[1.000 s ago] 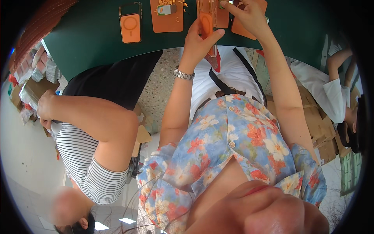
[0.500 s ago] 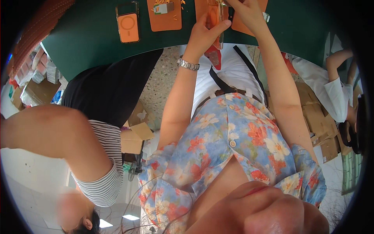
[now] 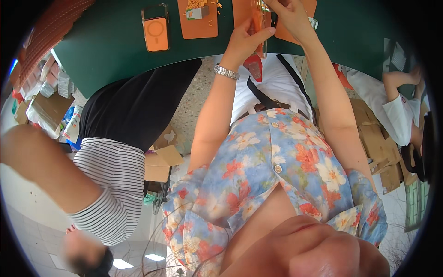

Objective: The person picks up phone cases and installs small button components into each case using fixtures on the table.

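Note:
A clear phone case with an orange panel stands on edge at the top of the view. My left hand, a metal watch on its wrist, grips it with the thumb along the near side. My right hand has bent fingers pinched at the case's far end, partly cut off by the frame. Under the hands lie orange mats. Another clear phone case with an orange panel lies flat to the left.
An orange mat holds a small grey-green box and scattered yellow pieces. The green table curves round me. At my left stands a person in a striped shirt; another person's arm is at right. Cardboard boxes are stacked behind.
The hands keep their hold on the phone case with hardly any shift. The person at left has moved their raised arm and leaned lower. The view has shifted slightly.

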Action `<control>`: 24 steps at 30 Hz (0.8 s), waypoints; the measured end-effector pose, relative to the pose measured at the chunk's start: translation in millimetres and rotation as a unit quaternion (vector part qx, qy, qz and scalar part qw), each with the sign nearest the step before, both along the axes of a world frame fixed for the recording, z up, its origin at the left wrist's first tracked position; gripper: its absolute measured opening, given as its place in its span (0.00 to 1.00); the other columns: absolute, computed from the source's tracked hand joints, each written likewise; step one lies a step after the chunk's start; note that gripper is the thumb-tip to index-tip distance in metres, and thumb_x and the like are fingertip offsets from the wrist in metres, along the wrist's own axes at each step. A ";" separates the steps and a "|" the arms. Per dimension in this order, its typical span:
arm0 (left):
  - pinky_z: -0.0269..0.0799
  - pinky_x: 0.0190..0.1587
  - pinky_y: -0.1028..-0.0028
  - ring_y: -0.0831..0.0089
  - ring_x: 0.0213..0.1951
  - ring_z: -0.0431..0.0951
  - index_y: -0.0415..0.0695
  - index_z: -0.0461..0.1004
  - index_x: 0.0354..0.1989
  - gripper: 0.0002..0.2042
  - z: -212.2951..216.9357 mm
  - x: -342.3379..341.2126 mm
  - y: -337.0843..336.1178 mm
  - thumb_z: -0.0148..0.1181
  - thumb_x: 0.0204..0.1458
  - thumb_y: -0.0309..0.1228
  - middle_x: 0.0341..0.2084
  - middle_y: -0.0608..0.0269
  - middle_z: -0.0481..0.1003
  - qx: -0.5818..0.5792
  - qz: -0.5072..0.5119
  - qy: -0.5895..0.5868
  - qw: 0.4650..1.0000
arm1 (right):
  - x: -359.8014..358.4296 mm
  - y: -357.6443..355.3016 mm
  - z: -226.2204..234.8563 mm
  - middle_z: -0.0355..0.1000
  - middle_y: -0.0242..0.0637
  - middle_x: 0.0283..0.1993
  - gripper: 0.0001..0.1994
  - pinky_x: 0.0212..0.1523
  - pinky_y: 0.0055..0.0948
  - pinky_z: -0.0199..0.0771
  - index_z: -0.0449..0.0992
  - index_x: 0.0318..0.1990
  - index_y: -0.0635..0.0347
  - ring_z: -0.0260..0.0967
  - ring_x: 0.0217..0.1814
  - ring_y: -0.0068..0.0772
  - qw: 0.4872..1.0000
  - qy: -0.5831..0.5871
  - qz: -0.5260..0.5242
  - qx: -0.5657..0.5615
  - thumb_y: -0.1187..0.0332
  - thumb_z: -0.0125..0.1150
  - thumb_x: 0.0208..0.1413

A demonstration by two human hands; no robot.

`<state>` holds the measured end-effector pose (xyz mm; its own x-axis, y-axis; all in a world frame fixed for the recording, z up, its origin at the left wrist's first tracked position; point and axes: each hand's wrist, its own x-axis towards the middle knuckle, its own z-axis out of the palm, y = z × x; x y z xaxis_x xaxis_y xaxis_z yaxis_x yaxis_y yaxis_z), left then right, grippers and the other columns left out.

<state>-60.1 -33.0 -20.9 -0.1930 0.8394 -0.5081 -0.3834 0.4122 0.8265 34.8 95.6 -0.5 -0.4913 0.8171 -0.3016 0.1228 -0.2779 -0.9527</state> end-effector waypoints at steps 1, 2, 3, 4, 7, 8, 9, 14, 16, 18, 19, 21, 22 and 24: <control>0.69 0.24 0.79 0.82 0.21 0.72 0.39 0.74 0.41 0.23 -3.3 -0.1 1.2 0.71 0.46 0.45 0.20 0.69 0.73 0.003 -0.002 -0.006 1.000 | -2.3 -0.3 1.1 0.66 0.30 0.38 0.13 0.37 0.19 0.65 0.66 0.42 0.63 0.62 0.41 0.19 1.000 -0.008 -0.001 -0.006 0.67 0.64 0.58; 0.69 0.24 0.79 0.82 0.21 0.72 0.39 0.74 0.41 0.22 -6.0 1.0 3.0 0.71 0.46 0.44 0.20 0.69 0.73 0.008 -0.006 -0.014 1.000 | -1.4 0.6 -0.2 0.66 0.30 0.38 0.13 0.37 0.19 0.65 0.66 0.42 0.63 0.62 0.41 0.19 1.000 -0.005 -0.002 -0.004 0.67 0.64 0.58; 0.69 0.24 0.79 0.82 0.21 0.72 0.39 0.74 0.41 0.22 -9.3 0.6 6.3 0.71 0.46 0.44 0.20 0.69 0.73 0.010 -0.007 -0.011 1.000 | 0.5 3.5 -3.9 0.66 0.31 0.39 0.15 0.38 0.21 0.66 0.66 0.44 0.64 0.62 0.42 0.20 0.999 -0.033 0.001 0.029 0.65 0.63 0.59; 0.69 0.23 0.79 0.82 0.21 0.72 0.39 0.74 0.41 0.22 -12.5 -0.4 10.9 0.71 0.46 0.44 0.20 0.69 0.73 0.009 -0.010 -0.020 1.000 | 2.1 6.9 -6.9 0.67 0.32 0.39 0.16 0.40 0.22 0.66 0.66 0.45 0.65 0.63 0.42 0.22 0.996 -0.061 0.003 0.063 0.62 0.62 0.59; 0.70 0.23 0.80 0.82 0.21 0.73 0.39 0.74 0.41 0.22 -25.1 -6.4 13.1 0.71 0.45 0.44 0.20 0.69 0.73 0.009 -0.001 -0.015 1.000 | -1.4 14.0 -9.9 0.68 0.34 0.41 0.18 0.42 0.23 0.67 0.67 0.47 0.65 0.64 0.42 0.24 0.989 -0.107 0.055 0.083 0.59 0.61 0.60; 0.70 0.23 0.80 0.82 0.21 0.74 0.39 0.74 0.41 0.22 -29.5 -9.1 16.0 0.71 0.46 0.44 0.20 0.69 0.73 0.013 0.000 -0.008 1.000 | -5.0 15.3 -8.9 0.68 0.34 0.41 0.18 0.42 0.23 0.67 0.67 0.47 0.65 0.64 0.42 0.24 0.989 -0.104 0.057 0.087 0.59 0.61 0.60; 0.70 0.23 0.80 0.82 0.21 0.74 0.39 0.74 0.41 0.22 -33.0 -13.0 18.8 0.71 0.46 0.44 0.20 0.69 0.73 0.018 0.004 -0.003 1.000 | -10.1 15.2 -7.6 0.68 0.35 0.40 0.18 0.42 0.24 0.67 0.67 0.47 0.65 0.64 0.42 0.25 0.994 -0.080 0.045 0.065 0.59 0.61 0.60; 0.74 0.35 0.76 0.78 0.31 0.78 0.41 0.75 0.43 0.24 -38.6 -14.3 29.3 0.70 0.46 0.47 0.29 0.63 0.78 -0.019 0.000 -0.025 1.000 | -11.2 44.6 -33.0 0.70 0.37 0.39 0.17 0.42 0.26 0.68 0.68 0.48 0.62 0.66 0.42 0.26 0.969 -0.170 0.089 0.154 0.60 0.61 0.58; 0.74 0.37 0.75 0.77 0.32 0.78 0.40 0.75 0.43 0.24 -32.1 -17.5 34.1 0.70 0.45 0.47 0.30 0.62 0.79 -0.022 -0.004 -0.004 1.000 | -14.5 51.2 -45.2 0.71 0.38 0.39 0.17 0.43 0.27 0.69 0.69 0.47 0.62 0.67 0.42 0.27 0.985 -0.126 0.082 0.089 0.61 0.62 0.57; 0.74 0.39 0.74 0.76 0.34 0.79 0.40 0.75 0.44 0.25 -24.5 -18.9 29.0 0.70 0.45 0.47 0.32 0.61 0.79 -0.039 -0.004 0.013 0.999 | -19.3 51.4 -37.0 0.73 0.35 0.39 0.13 0.44 0.27 0.70 0.72 0.45 0.62 0.68 0.42 0.25 0.975 -0.153 0.105 0.124 0.63 0.61 0.58; 0.74 0.39 0.74 0.75 0.34 0.79 0.39 0.74 0.45 0.27 -20.1 -19.3 26.4 0.70 0.44 0.48 0.33 0.59 0.79 -0.024 0.000 0.054 0.998 | -22.6 50.2 -29.2 0.73 0.34 0.39 0.12 0.44 0.27 0.70 0.73 0.43 0.62 0.69 0.41 0.24 0.972 -0.115 0.054 0.196 0.64 0.60 0.59; 0.74 0.39 0.73 0.75 0.34 0.78 0.37 0.73 0.47 0.29 -10.2 -18.5 15.9 0.70 0.44 0.48 0.35 0.57 0.79 -0.010 0.006 0.095 0.995 | -27.5 39.2 2.7 0.74 0.34 0.39 0.10 0.44 0.26 0.70 0.75 0.42 0.63 0.69 0.41 0.23 0.961 -0.074 0.005 0.266 0.65 0.60 0.59; 0.74 0.40 0.75 0.74 0.37 0.78 0.37 0.70 0.51 0.30 -1.0 -17.3 7.3 0.69 0.46 0.46 0.37 0.57 0.77 0.029 0.034 0.106 0.993 | -34.0 26.8 30.5 0.74 0.34 0.38 0.09 0.44 0.26 0.70 0.75 0.42 0.63 0.70 0.41 0.23 0.967 -0.073 -0.028 0.243 0.66 0.60 0.59; 0.74 0.41 0.77 0.73 0.42 0.76 0.36 0.63 0.59 0.32 18.7 -8.9 -10.7 0.67 0.50 0.41 0.42 0.56 0.74 0.107 0.083 0.124 0.983 | -41.9 17.8 38.1 0.74 0.34 0.38 0.09 0.43 0.25 0.70 0.76 0.41 0.63 0.70 0.41 0.23 0.971 -0.075 -0.061 0.220 0.67 0.60 0.59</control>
